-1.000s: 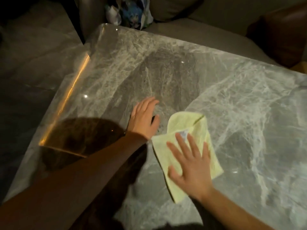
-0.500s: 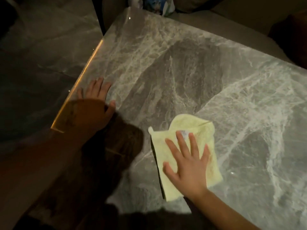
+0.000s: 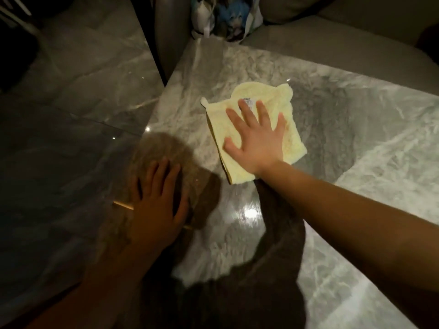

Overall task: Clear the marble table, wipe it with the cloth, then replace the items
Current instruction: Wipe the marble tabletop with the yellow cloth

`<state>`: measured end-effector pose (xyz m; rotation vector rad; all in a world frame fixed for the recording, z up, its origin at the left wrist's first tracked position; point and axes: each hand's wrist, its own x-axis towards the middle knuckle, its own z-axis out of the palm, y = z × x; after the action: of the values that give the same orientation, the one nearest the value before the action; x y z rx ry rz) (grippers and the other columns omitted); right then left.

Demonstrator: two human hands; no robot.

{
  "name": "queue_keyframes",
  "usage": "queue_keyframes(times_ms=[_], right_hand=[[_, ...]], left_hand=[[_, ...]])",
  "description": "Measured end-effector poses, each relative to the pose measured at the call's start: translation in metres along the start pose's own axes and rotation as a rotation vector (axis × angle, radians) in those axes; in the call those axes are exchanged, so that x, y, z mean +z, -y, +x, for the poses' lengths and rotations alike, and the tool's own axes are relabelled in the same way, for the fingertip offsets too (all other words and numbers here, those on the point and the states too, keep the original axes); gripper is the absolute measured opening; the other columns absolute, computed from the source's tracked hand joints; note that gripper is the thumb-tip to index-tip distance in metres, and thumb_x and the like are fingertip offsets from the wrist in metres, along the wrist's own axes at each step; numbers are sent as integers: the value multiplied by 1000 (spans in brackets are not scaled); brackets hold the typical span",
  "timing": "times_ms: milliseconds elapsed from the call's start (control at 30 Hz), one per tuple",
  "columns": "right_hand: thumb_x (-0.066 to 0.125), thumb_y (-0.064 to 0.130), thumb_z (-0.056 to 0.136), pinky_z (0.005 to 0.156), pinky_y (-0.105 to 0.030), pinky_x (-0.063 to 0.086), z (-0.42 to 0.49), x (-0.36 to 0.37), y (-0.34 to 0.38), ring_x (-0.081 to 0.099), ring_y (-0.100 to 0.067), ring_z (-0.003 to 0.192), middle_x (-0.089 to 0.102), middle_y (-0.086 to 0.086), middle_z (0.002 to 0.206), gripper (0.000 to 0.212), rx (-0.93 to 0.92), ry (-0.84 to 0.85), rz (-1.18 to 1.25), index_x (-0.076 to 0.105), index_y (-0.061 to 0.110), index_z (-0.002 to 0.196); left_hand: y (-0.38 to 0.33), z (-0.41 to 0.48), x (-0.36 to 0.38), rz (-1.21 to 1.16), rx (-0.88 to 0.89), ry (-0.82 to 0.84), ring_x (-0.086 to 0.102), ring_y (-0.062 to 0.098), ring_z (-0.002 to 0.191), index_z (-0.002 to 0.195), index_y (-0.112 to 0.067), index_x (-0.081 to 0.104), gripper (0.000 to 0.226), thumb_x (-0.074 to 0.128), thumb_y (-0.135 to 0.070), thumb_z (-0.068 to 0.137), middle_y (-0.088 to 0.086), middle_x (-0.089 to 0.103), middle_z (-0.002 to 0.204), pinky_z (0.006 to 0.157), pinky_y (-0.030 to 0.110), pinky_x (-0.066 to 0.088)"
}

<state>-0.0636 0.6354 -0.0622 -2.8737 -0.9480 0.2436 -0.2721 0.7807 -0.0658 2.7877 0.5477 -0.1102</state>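
A folded pale yellow cloth (image 3: 283,108) lies flat on the grey marble table (image 3: 356,129), near its far left corner. My right hand (image 3: 256,141) presses down on the cloth with fingers spread, palm flat. My left hand (image 3: 156,198) rests flat on the table's left edge, fingers apart, holding nothing. The tabletop carries nothing but the cloth and my hands.
A grey sofa (image 3: 332,41) runs along the table's far side, with a bundle of bags (image 3: 225,17) on it by the corner. Glossy tiled floor (image 3: 71,103) lies to the left. My shadow darkens the near part of the table.
My right hand has pushed the cloth away from me toward the far left corner. My left hand slid from beside the cloth to the table's left edge.
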Motion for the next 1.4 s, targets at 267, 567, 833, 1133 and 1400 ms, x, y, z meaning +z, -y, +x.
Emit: queue_keyframes(times_ms=[267, 567, 833, 1133, 1400], right_hand=[[29, 63, 88, 109, -67, 3, 110, -13, 4, 0, -28, 148, 6, 9, 161, 66, -38, 5, -8, 14, 41, 150], [28, 61, 90, 110, -66, 5, 106, -14, 14, 3, -29, 147, 10, 5, 161, 63, -26, -5, -31, 19, 40, 149], [24, 64, 82, 108, -66, 8, -10, -5, 15, 10, -33, 146, 14, 3, 161, 70, -260, 80, -41, 24, 41, 148], [47, 60, 75, 106, -69, 14, -204, 15, 14, 17, -37, 145, 25, 1, 157, 74, -434, 170, 1, 36, 37, 144], [39, 55, 92, 112, -61, 5, -304, 16, 11, 5, -27, 148, 21, 9, 158, 52, -407, 216, 90, 38, 40, 141]], left_hand=[[2, 4, 5, 62, 32, -56, 22, 27, 143, 141, -18, 39, 63, 40, -45, 84, 10, 33, 152, 111, 57, 19], [2, 2, -1, -11, -11, -17, 7, 16, 147, 145, -28, 28, 64, 43, -48, 87, -1, 20, 158, 118, 49, 3], [4, 2, 0, -33, -18, -33, 12, 17, 147, 145, -26, 30, 64, 35, -50, 87, 0, 23, 157, 118, 51, 7], [2, 2, 1, 58, 27, -57, 16, 26, 146, 145, -22, 29, 66, 36, -47, 85, 7, 23, 157, 116, 54, 9], [-24, -48, -20, -558, -204, -251, 45, 19, 130, 140, -17, 38, 49, 47, -25, 93, 7, 48, 141, 110, 44, 37]])
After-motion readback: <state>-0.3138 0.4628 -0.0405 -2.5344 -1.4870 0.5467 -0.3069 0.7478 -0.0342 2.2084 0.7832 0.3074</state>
